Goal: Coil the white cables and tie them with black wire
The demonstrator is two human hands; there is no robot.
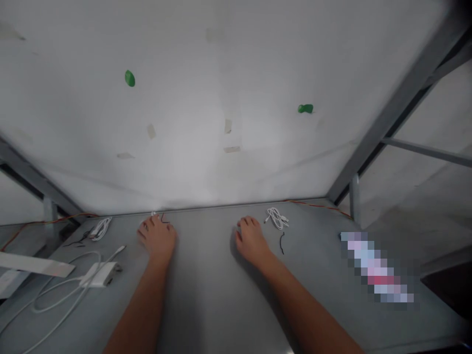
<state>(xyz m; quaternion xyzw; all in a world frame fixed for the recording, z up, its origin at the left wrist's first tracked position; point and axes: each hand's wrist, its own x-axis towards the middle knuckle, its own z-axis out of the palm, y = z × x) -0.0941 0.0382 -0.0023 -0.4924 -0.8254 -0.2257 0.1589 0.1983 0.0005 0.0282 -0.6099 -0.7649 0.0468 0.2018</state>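
Note:
My left hand is low over the back of the grey table, its bent fingers closed over a small white cable that is mostly hidden beneath them. Beside those fingertips lies a thin dark tie. My right hand rests on the tabletop with loosely curved fingers and nothing visible in them. Just right of it sits a coiled white cable, and nearer to me is a black twist tie.
At left lie another coiled white cable, dark ties and a white adapter with a long looping cord. A blurred-out object is on the right. A white panel rises behind, between grey metal frames.

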